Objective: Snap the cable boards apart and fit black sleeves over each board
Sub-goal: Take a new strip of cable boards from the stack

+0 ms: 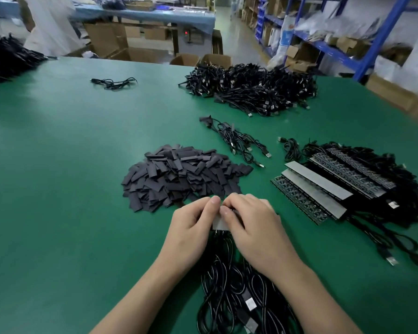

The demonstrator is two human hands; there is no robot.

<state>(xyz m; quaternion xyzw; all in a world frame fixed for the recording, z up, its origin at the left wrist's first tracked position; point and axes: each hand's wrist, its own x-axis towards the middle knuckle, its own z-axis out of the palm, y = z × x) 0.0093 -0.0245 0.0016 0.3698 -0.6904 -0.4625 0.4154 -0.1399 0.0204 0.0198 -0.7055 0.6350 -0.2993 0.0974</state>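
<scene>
Now: your left hand [191, 227] and right hand [253, 225] pinch one board strip [219, 224], fingers [214, 201] curled round it | Left: stacked strips [323, 186] unsnapped, sleeve pile [179, 174] waiting | Progress: likely midway

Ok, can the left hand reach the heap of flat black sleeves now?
Probably, once freed: the left hand and right hand both pinch the grey board strip, but the heap of flat black sleeves lies just beyond, nothing between.

Two hands, left hand [191, 227] and right hand [253, 227], one board strip [219, 224] held, one sleeve heap [179, 174], one board stack [323, 186], two large cable heaps [251, 90], three small cable bundles [237, 141].
</scene>
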